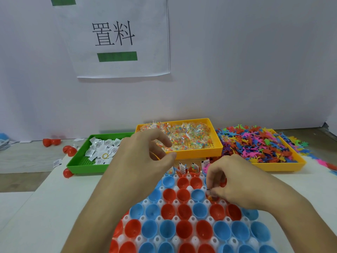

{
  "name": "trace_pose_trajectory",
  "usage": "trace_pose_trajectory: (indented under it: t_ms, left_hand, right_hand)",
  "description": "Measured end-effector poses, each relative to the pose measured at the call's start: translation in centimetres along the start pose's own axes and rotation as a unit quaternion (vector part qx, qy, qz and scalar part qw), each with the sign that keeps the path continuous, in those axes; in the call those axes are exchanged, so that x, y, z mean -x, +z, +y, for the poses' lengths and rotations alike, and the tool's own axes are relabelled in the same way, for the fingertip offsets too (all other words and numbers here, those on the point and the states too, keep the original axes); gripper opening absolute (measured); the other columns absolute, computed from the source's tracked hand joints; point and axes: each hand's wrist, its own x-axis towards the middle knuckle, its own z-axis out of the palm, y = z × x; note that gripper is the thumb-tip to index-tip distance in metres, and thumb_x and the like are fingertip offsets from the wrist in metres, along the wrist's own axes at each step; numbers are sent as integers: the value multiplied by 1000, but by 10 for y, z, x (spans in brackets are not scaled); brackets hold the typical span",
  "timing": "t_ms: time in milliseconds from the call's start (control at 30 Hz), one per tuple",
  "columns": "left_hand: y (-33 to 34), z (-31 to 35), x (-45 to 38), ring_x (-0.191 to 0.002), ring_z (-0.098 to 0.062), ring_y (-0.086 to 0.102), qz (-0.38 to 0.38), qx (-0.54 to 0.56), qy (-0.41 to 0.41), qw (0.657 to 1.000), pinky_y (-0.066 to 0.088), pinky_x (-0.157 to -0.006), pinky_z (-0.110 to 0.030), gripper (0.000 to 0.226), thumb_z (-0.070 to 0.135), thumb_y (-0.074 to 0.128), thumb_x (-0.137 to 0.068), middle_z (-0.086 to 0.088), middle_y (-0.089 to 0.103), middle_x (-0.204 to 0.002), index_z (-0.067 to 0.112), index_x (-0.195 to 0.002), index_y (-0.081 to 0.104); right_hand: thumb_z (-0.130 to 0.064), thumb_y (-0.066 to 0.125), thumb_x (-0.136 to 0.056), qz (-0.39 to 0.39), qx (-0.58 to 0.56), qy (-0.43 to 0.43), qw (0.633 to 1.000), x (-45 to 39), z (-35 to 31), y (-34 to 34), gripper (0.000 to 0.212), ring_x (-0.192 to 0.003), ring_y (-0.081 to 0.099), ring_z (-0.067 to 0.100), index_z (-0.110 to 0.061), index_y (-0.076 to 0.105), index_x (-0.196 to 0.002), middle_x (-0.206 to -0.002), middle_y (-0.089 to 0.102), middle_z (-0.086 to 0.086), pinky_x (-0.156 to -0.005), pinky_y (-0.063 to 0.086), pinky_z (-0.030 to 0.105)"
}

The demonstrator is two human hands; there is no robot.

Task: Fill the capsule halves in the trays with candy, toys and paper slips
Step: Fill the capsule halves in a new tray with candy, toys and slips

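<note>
- Two hands worked over my capsule tray [175,203] — the right hand [235,181] pinched a candy packet [212,195] into a red half on the tray's right.
- Left hand [144,157] hovered near the far rows, fingers loosely curled, holding nothing I could see.

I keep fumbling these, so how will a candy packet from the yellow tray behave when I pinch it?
Each candy packet looks like clear crinkly film around loose beads, so probably light, floppy, slightly slippery. Heaped in the yellow tray, neighbours may drag along.

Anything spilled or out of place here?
Yes. Toy figures overflow the right yellow tray onto the table; loose red capsule halves and a paper slip lie outside the green tray.
</note>
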Motion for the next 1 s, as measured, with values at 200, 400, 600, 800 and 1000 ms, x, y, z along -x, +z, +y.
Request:
trace_pose_trajectory:
  t_ms: [200,400,600,800,1000]
  left_hand:
    - [0,0,0,-69,2,63,3,-2,2,1000,46,-60,-8,8,38,68,-81,14,70,-69,35,-87,64]
    - [0,-1,0,-69,1,63,3,1,1,1000,47,-60,-10,6,38,68,-82,14,70,-70,35,-86,64]
    - [0,-1,0,-69,2,63,7,2,6,1000,47,-62,-10,6,38,68,-82,16,70,-69,34,-86,65]
    - [-1,-2,-1,-66,4,61,15,8,12,1000,40,-56,-5,6,38,66,-85,11,71,-68,32,-84,66]
    - [-1,-3,-1,-62,3,59,17,15,19,1000,41,-58,-6,7,40,64,-84,11,70,-67,33,-82,66]
  right_hand:
    - [-29,80,-83,2,-8,11,1000,-1,1,2,5,-74,66,1,-32,77,-80,-75,69,-18,-71,60,26]
    - [-29,75,-86,30,2,4,1000,-4,3,3,7,-76,65,3,-31,75,-79,-78,68,-16,-72,60,30]
    - [-29,72,-89,25,-1,-2,1000,-6,4,8,10,-73,67,4,-27,78,-81,-76,71,-13,-69,60,29]
    - [-35,65,-92,134,-84,-17,987,-5,35,-15,11,-79,62,-6,-40,71,-85,-80,70,-21,-68,46,9]
    - [-9,62,-94,239,-36,130,962,-3,103,-17,25,-79,61,16,-30,63,-82,-85,70,-2,-74,47,34]
